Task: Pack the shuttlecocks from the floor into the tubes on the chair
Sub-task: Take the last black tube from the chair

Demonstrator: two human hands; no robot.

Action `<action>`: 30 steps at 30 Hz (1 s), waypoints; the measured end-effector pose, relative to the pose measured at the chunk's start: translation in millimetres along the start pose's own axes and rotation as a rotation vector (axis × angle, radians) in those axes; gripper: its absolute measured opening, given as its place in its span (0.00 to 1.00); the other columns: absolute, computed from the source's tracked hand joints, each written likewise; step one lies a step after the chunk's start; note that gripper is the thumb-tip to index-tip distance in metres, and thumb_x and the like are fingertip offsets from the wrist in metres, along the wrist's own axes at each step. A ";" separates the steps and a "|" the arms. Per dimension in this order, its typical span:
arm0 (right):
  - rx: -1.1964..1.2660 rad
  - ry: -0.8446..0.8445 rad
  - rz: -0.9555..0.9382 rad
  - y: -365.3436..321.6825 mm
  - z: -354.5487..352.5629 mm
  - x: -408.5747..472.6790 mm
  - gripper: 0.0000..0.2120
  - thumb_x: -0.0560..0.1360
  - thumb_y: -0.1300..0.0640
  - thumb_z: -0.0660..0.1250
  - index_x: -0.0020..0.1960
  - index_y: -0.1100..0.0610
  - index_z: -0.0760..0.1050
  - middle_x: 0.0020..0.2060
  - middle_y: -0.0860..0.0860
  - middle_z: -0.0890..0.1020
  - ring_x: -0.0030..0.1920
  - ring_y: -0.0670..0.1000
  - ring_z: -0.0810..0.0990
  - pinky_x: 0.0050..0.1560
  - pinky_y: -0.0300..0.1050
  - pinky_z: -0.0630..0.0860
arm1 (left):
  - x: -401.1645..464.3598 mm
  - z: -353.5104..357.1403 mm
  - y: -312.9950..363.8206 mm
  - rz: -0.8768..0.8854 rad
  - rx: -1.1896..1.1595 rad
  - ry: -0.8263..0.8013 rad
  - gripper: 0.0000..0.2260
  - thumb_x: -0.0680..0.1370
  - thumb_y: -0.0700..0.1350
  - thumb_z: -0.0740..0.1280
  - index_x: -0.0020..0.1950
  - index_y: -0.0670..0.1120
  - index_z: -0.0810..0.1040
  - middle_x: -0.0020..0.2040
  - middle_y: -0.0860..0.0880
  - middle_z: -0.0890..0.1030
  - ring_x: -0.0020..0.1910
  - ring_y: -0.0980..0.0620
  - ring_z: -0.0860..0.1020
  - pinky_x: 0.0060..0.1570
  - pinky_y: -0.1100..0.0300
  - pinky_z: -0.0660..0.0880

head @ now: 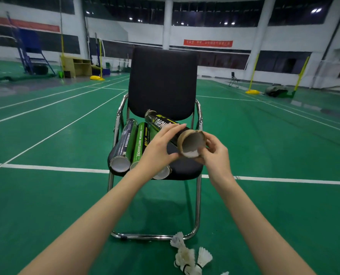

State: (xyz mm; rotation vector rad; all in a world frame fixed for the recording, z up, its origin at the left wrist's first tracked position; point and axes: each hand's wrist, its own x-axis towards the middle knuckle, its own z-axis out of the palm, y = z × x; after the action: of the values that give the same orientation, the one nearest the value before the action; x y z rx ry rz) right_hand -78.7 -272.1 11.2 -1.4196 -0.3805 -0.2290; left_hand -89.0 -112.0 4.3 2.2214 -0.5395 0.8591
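Observation:
A black shuttlecock tube (pixel 166 124) is held tilted above the chair seat, its open cardboard mouth facing me. My left hand (pixel 161 147) grips the tube just behind that mouth. My right hand (pixel 214 153) pinches the rim of the mouth, with something white, perhaps a shuttlecock (pixel 191 153), just inside. Three other tubes lie side by side on the black chair (pixel 163 82): a dark one (pixel 123 145), a green one (pixel 139 145), and one mostly hidden under my left hand (pixel 162 173). Several white shuttlecocks (pixel 189 255) lie on the floor by the chair's front right foot.
The chair's chrome frame (pixel 198 205) stands on a green court floor with white lines (pixel 56 168). Yellow net posts (pixel 252 76), a wooden desk (pixel 78 66) and a blue umpire stand (pixel 30 52) are far behind.

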 end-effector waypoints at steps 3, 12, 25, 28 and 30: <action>0.048 -0.034 -0.007 -20.4 -7.1 -10.3 0.18 0.75 0.72 0.58 0.54 0.52 0.75 0.52 0.54 0.81 0.52 0.52 0.80 0.47 0.48 0.80 | 7.0 -7.3 20.9 0.081 0.040 0.033 0.31 0.66 0.39 0.74 0.68 0.47 0.71 0.66 0.47 0.71 0.70 0.49 0.65 0.69 0.57 0.63; 0.166 -0.208 0.072 -47.8 -34.6 -37.4 0.18 0.74 0.73 0.58 0.54 0.54 0.74 0.41 0.49 0.82 0.40 0.48 0.81 0.35 0.42 0.79 | -7.8 -28.2 66.4 0.310 0.339 0.017 0.30 0.68 0.58 0.68 0.68 0.48 0.71 0.62 0.47 0.76 0.61 0.47 0.74 0.62 0.48 0.69; 0.174 -0.417 0.415 60.4 -29.4 -80.0 0.18 0.75 0.73 0.57 0.51 0.54 0.75 0.41 0.52 0.83 0.36 0.50 0.83 0.32 0.44 0.79 | -114.4 -1.6 17.1 -0.024 0.289 -0.335 0.34 0.65 0.70 0.59 0.70 0.64 0.58 0.62 0.60 0.75 0.57 0.55 0.77 0.49 0.55 0.77; 0.158 -0.406 0.532 107.8 -36.0 -91.8 0.17 0.75 0.73 0.57 0.52 0.55 0.75 0.39 0.50 0.83 0.33 0.47 0.81 0.28 0.41 0.78 | -145.1 23.5 -10.3 -0.120 0.239 -0.483 0.34 0.65 0.71 0.57 0.69 0.69 0.50 0.63 0.62 0.74 0.60 0.57 0.75 0.52 0.52 0.75; 0.135 -0.410 0.604 137.3 -41.9 -96.4 0.15 0.75 0.73 0.58 0.52 0.56 0.74 0.39 0.50 0.83 0.32 0.46 0.81 0.27 0.40 0.77 | -163.6 42.9 -30.5 -0.182 0.216 -0.560 0.34 0.65 0.72 0.56 0.69 0.72 0.47 0.64 0.61 0.73 0.61 0.57 0.74 0.54 0.52 0.74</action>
State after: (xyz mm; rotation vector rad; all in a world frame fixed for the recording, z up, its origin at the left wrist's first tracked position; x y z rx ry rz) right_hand -110.4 -300.5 -156.4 -1.3807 -0.2757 0.5759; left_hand -166.9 -101.4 -148.5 2.6697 -0.5018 0.1956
